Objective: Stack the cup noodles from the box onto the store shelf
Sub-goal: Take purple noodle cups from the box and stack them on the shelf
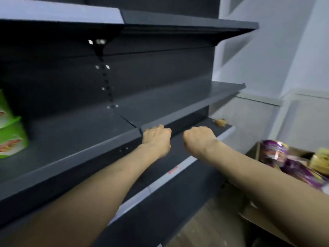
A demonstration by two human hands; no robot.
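Both bare arms are stretched toward the dark middle shelf [80,139]. The left hand [156,139] is seen from behind at the shelf's front edge, close to the seam between two shelf boards; its grip is pressed together into a fist and nothing is seen in it. Whether it touches the edge cannot be told. The right hand [199,140] is held just beside it, apart from it and below the same front edge, over the lower shelf [225,130]; its grip is likewise curled tight with nothing visible inside.

Two green cup noodles [10,141] are stacked one on the other at the far left end of the middle shelf. The purple cup noodles [274,154] lie in the cardboard box [258,221] off the right end of the shelves, beneath the right forearm, with a yellow-topped cup [320,159] beside them.

A small brown object [220,122], too blurred to be named, is seen at the right end of the lower shelf. A pale strip [160,182] runs along that shelf's front edge.
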